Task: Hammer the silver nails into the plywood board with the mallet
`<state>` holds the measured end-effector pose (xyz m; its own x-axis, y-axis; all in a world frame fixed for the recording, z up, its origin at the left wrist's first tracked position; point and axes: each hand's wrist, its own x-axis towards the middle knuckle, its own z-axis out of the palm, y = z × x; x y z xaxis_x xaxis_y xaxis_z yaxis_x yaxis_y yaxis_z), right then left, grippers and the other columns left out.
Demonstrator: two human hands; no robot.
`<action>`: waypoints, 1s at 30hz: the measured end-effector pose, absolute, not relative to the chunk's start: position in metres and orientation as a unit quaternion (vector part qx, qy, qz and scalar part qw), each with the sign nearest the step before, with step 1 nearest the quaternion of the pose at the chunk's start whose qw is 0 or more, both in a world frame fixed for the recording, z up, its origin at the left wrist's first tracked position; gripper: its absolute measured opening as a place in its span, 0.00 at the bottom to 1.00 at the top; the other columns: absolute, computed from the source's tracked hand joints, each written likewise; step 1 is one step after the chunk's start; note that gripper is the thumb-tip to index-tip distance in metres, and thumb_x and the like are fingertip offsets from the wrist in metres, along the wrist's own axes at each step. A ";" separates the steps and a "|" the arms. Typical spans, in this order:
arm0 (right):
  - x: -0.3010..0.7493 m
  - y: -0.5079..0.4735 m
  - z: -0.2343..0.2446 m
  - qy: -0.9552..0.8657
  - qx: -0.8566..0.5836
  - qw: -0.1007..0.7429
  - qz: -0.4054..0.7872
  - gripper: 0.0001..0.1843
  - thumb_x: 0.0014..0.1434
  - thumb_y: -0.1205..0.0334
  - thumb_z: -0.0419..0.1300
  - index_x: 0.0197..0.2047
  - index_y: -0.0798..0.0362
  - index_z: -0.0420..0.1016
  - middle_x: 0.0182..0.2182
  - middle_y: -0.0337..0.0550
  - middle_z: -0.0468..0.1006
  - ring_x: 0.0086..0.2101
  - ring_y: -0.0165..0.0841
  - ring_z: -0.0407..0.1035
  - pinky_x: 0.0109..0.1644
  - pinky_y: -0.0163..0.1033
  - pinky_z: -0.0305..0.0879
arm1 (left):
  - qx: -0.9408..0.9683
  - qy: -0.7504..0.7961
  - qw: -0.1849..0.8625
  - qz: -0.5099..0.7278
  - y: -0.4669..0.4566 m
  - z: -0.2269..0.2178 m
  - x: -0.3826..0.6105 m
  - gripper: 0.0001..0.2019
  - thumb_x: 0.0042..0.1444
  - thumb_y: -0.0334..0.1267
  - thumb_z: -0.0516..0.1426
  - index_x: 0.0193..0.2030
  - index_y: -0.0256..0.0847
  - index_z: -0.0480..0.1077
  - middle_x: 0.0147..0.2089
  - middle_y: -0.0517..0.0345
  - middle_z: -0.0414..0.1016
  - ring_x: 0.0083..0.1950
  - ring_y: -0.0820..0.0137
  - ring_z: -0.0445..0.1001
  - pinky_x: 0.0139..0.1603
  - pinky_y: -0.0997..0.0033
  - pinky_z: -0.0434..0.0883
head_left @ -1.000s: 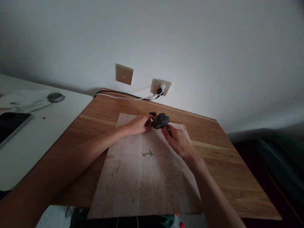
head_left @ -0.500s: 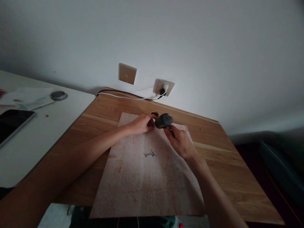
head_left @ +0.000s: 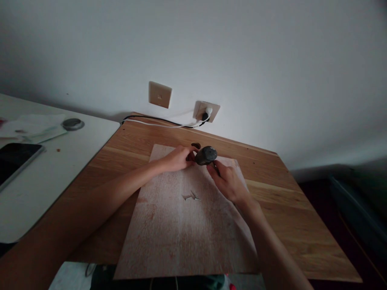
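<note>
My right hand (head_left: 228,181) is wrapped round the handle of a hammer (head_left: 206,155), whose thick black head is raised over the far part of a pale, worn wooden board (head_left: 169,225). Just left of the head, my left hand (head_left: 179,158) has its fingers bent together in a pinch at the board's far end. What sits between those fingertips is hidden behind the hammer head. A small dark brown piece (head_left: 196,145) shows just beyond them; I cannot tell what it is. Several loose nails (head_left: 192,196) lie on the middle of the board, nearer to me.
Beneath the board is a brown wooden table (head_left: 287,217), against a wall with a socket (head_left: 207,111) and cables (head_left: 160,121). To the left, a white table (head_left: 69,161) holds a phone (head_left: 18,159), some tissue (head_left: 33,125) and a round grey cap (head_left: 72,124).
The view has shifted slightly. Both hands and the hammer keep nearly the same places over the board, and the nails lie as before.
</note>
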<state>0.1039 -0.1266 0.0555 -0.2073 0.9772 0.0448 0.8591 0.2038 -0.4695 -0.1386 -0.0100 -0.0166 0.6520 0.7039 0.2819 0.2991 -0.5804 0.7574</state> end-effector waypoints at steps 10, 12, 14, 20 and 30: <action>0.111 -0.156 0.058 -0.730 -0.616 0.203 0.214 0.18 0.85 0.47 0.55 0.45 0.47 0.77 0.34 0.41 0.82 0.34 0.39 0.78 0.42 0.44 0.72 | 0.835 0.308 0.355 0.287 -0.012 -0.016 -0.138 0.15 0.80 0.42 0.71 0.67 0.40 0.82 0.51 0.56 0.89 0.46 0.60 0.90 0.53 0.52 0.90; 0.116 -0.172 0.057 -0.724 -0.618 0.201 0.231 0.20 0.84 0.44 0.53 0.42 0.45 0.74 0.30 0.42 0.81 0.31 0.41 0.76 0.38 0.44 0.66 | 0.838 0.307 0.354 0.280 -0.012 -0.011 -0.142 0.16 0.79 0.42 0.72 0.67 0.41 0.81 0.51 0.56 0.89 0.46 0.60 0.89 0.53 0.53 0.89; 0.120 -0.186 0.053 -0.718 -0.620 0.198 0.248 0.21 0.82 0.41 0.53 0.40 0.43 0.71 0.28 0.42 0.79 0.29 0.41 0.74 0.35 0.44 0.62 | 0.845 0.301 0.350 0.269 -0.012 0.000 -0.147 0.16 0.75 0.40 0.74 0.64 0.41 0.81 0.52 0.55 0.88 0.48 0.59 0.88 0.54 0.53 0.87; 0.123 -0.196 0.039 -0.702 -0.625 0.204 0.273 0.21 0.81 0.40 0.51 0.40 0.43 0.69 0.26 0.41 0.78 0.28 0.42 0.73 0.36 0.45 0.60 | 0.897 0.222 0.330 0.193 -0.039 0.052 -0.150 0.09 0.61 0.27 0.70 0.44 0.43 0.80 0.49 0.55 0.84 0.49 0.60 0.82 0.52 0.61 0.76; 0.119 -0.196 0.043 -0.697 -0.624 0.204 0.287 0.20 0.80 0.40 0.51 0.41 0.42 0.69 0.28 0.43 0.82 0.30 0.44 0.77 0.39 0.46 0.62 | 0.942 0.162 0.290 0.050 -0.092 0.052 -0.126 0.20 0.56 0.16 0.72 0.34 0.47 0.73 0.36 0.61 0.83 0.40 0.61 0.80 0.38 0.62 0.66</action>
<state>0.1192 -0.1957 0.0433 -0.1373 0.9878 -0.0729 0.7535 0.0564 -0.6550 -0.1261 -0.0922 0.0517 0.9429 0.3331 -0.0002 0.2754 -0.7791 0.5632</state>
